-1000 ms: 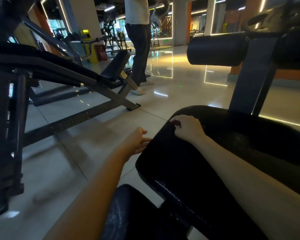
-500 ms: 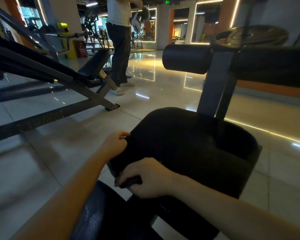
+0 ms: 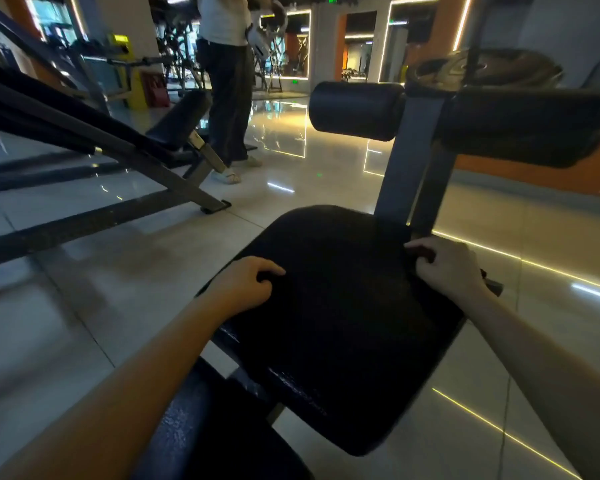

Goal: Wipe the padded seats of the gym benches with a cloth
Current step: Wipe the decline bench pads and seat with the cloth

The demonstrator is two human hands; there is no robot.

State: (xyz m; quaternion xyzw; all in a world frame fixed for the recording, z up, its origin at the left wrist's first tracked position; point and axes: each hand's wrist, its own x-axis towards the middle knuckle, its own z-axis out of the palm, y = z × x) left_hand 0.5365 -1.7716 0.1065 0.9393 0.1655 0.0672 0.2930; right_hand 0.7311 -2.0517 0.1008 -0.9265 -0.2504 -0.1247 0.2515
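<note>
The right hand [image 3: 447, 268] has swung from the near edge out to the right side of the bench seat pad [image 3: 291, 382], and the left hand [image 3: 245, 287] now sits on its left side. Both are curled, apparently pinching a dark cloth [image 3: 343, 282] stretched across the pad, though cloth and vinyl barely differ. I'd judge this mid-wipe; next, drag it evenly toward the near edge.

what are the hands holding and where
A dark cloth spread over the seat pad: left hand grips its left edge, right hand its far right edge.
</note>
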